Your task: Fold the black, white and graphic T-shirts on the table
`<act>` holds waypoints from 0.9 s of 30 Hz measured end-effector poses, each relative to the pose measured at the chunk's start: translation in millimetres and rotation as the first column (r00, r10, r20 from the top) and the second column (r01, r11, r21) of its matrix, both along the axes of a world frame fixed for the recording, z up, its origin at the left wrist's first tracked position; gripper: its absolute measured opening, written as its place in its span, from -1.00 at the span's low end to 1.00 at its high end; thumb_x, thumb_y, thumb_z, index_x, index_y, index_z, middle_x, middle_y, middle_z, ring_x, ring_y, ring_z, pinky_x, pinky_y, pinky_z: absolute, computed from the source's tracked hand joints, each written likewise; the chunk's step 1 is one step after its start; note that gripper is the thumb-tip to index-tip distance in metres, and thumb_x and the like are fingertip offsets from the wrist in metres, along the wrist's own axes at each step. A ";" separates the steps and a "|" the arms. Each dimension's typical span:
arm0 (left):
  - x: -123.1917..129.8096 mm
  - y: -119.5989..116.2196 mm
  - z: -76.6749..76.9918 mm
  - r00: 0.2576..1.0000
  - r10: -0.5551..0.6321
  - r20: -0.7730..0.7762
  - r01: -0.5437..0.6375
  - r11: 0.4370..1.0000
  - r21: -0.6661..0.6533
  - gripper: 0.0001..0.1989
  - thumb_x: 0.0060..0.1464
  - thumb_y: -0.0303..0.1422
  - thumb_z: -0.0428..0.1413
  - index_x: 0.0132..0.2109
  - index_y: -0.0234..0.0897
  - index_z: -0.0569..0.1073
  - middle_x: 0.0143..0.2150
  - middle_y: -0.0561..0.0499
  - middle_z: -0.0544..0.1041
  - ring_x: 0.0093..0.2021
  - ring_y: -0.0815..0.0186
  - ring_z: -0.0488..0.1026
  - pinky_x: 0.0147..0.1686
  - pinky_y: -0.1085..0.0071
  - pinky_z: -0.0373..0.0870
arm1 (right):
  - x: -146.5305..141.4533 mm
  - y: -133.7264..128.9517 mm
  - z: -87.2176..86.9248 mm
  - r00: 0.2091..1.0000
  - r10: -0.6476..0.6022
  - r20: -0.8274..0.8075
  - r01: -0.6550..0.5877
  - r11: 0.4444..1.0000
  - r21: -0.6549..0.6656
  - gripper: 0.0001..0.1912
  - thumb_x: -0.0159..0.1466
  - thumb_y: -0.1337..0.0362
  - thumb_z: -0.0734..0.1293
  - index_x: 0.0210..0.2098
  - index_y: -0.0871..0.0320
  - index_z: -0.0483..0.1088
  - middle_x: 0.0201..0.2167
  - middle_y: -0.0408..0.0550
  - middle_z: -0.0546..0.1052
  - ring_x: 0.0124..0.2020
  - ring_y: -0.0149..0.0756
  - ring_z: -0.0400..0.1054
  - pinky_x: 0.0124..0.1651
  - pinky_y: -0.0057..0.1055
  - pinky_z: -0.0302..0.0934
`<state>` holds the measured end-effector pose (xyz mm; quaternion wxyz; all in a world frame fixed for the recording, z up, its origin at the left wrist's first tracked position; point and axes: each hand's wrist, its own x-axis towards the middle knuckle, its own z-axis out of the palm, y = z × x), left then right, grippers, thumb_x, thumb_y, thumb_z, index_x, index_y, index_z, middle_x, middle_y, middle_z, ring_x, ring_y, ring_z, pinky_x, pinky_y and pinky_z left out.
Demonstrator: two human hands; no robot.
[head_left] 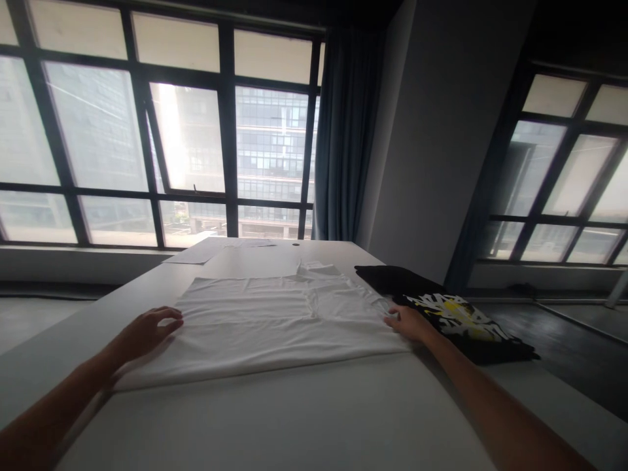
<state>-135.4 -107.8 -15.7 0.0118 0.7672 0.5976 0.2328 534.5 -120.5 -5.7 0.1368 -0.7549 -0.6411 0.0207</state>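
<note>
A white T-shirt [255, 327] lies spread sideways on the table, with wrinkles across its middle and a bunched part at its far edge. My left hand [152, 330] is at the shirt's left edge, its thumb and fingers curled together on the cloth. At the opposite end, my right hand [409, 322] pinches the right edge between thumb and fingers. The exact grip of the fingertips is small and dim in this view. Just beyond my right hand lies a folded black garment [441, 311] with a white and yellow print.
The white table [304, 418] stretches away toward the windows [186, 137]. Papers [196, 252] lie at its far left, and a small dark round spot [296, 244] is near the far edge. A blue curtain [341, 144] and a grey pillar [432, 144] stand behind.
</note>
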 end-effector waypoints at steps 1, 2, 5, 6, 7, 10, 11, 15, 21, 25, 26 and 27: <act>3.2 1.7 -4.1 0.999 -0.034 0.006 0.034 0.999 -0.033 -0.35 0.08 0.14 -0.09 -0.06 -0.26 0.59 0.06 -0.19 0.58 0.03 0.03 0.52 0.03 0.26 0.43 | 0.3 -1.4 1.7 0.999 0.024 -0.040 -0.024 1.000 0.007 -0.62 0.23 0.12 0.27 -0.08 0.23 0.51 -0.29 0.08 0.60 -0.26 -0.16 0.49 -0.19 -0.38 0.26; 5.8 3.0 -8.4 0.998 -0.057 -0.003 0.056 0.996 -0.064 -0.30 0.08 0.16 -0.11 0.02 -0.27 0.57 0.12 -0.18 0.55 0.10 0.02 0.48 0.09 0.24 0.41 | 0.7 -2.1 2.9 0.996 0.046 -0.074 -0.043 0.998 0.036 -0.66 0.23 0.15 0.26 -0.14 0.22 0.52 -0.33 0.05 0.60 -0.30 -0.18 0.48 -0.23 -0.39 0.25; 9.3 5.1 -19.0 0.993 -0.065 -0.099 0.052 0.990 -0.128 -0.26 0.09 0.16 -0.14 0.18 -0.23 0.47 0.29 -0.13 0.39 0.27 0.00 0.31 0.25 0.13 0.24 | 2.6 -1.8 3.0 0.991 0.084 -0.100 -0.064 0.981 0.185 -0.72 0.24 0.17 0.24 -0.20 0.17 0.50 -0.40 -0.03 0.58 -0.35 -0.22 0.45 -0.26 -0.40 0.24; 9.1 5.2 -20.9 0.989 -0.054 -0.137 0.033 0.988 -0.152 -0.26 0.10 0.14 -0.15 0.23 -0.20 0.43 0.33 -0.10 0.33 0.31 0.00 0.25 0.28 0.09 0.17 | 2.9 -1.6 2.0 0.993 0.081 -0.083 -0.063 0.978 0.199 -0.74 0.23 0.18 0.25 -0.20 0.16 0.50 -0.41 -0.05 0.58 -0.35 -0.23 0.44 -0.25 -0.40 0.24; 8.6 5.1 -22.1 0.985 -0.037 -0.169 0.007 0.984 -0.176 -0.27 0.12 0.12 -0.17 0.27 -0.18 0.38 0.36 -0.07 0.27 0.35 0.01 0.20 0.31 0.06 0.11 | 2.5 -1.5 0.6 0.996 0.075 -0.058 -0.063 0.981 0.184 -0.76 0.23 0.19 0.27 -0.21 0.15 0.50 -0.41 -0.05 0.58 -0.34 -0.23 0.45 -0.24 -0.41 0.23; 7.2 4.2 -22.0 0.973 -0.011 -0.229 -0.042 0.974 -0.225 -0.31 0.18 0.05 -0.21 0.33 -0.15 0.27 0.41 -0.02 0.16 0.40 0.05 0.08 0.34 0.02 -0.01 | -3.3 -3.2 -2.3 0.998 0.049 0.046 -0.053 0.994 0.094 -0.80 0.23 0.24 0.29 -0.21 0.15 0.50 -0.31 -0.01 0.59 -0.25 -0.23 0.47 -0.18 -0.41 0.22; 7.3 3.7 -21.3 0.971 -0.011 -0.237 -0.044 0.973 -0.226 -0.33 0.19 0.03 -0.21 0.34 -0.13 0.27 0.41 -0.01 0.16 0.40 0.07 0.07 0.34 0.03 -0.01 | -6.7 -4.4 -2.0 0.996 0.027 0.086 -0.035 0.996 0.086 -0.80 0.25 0.25 0.29 -0.18 0.14 0.49 -0.23 0.01 0.58 -0.20 -0.21 0.47 -0.15 -0.40 0.22; 14.6 1.1 -18.3 0.967 -0.035 -0.251 -0.009 0.985 -0.170 -0.37 0.23 -0.01 -0.21 0.33 -0.14 0.28 0.39 -0.05 0.18 0.41 0.08 0.06 0.35 0.00 -0.05 | -22.3 -9.1 2.5 0.975 -0.067 0.212 0.027 0.982 0.185 -0.69 0.30 0.29 0.23 -0.01 0.13 0.46 0.01 0.13 0.50 -0.01 -0.09 0.42 -0.01 -0.32 0.23; 33.4 -6.0 -20.4 0.951 -0.213 -0.226 0.179 0.971 -0.160 -0.37 0.25 0.04 -0.20 0.36 -0.09 0.20 0.40 -0.03 0.16 0.42 0.14 0.03 0.36 0.10 -0.05 | -28.0 -8.5 -20.6 0.964 0.232 0.132 -0.234 0.972 -0.004 -0.40 0.38 -0.02 0.07 0.29 0.13 0.22 0.35 0.07 0.21 0.36 -0.09 0.04 0.35 -0.16 -0.05; 34.8 -15.7 -17.9 0.932 -0.262 -0.251 0.208 0.953 -0.221 -0.33 0.25 0.07 -0.19 0.39 -0.10 0.11 0.43 -0.03 0.06 0.44 0.13 -0.05 0.38 0.10 -0.09 | -21.9 -5.6 -32.5 0.966 0.223 0.132 -0.203 0.968 -0.150 -0.30 0.38 -0.08 -0.05 0.40 0.12 0.01 0.44 0.00 -0.03 0.44 -0.10 -0.21 0.40 -0.01 -0.22; 35.2 -18.3 -16.4 0.930 -0.258 -0.262 0.199 0.952 -0.231 -0.32 0.25 0.07 -0.20 0.40 -0.12 0.09 0.44 -0.04 0.03 0.44 0.13 -0.07 0.38 0.10 -0.11 | -21.6 -5.2 -31.9 0.965 0.220 0.143 -0.196 0.966 -0.167 -0.29 0.38 -0.09 -0.06 0.41 0.10 -0.03 0.44 -0.02 -0.06 0.45 -0.10 -0.23 0.40 0.01 -0.23; 35.8 -20.7 -15.0 0.928 -0.254 -0.272 0.191 0.952 -0.238 -0.31 0.25 0.07 -0.21 0.40 -0.13 0.08 0.44 -0.04 0.01 0.44 0.13 -0.08 0.38 0.09 -0.12 | -22.0 -5.2 -30.1 0.965 0.213 0.155 -0.183 0.965 -0.188 -0.28 0.38 -0.09 -0.08 0.42 0.09 -0.06 0.45 -0.04 -0.09 0.45 -0.10 -0.25 0.40 0.02 -0.23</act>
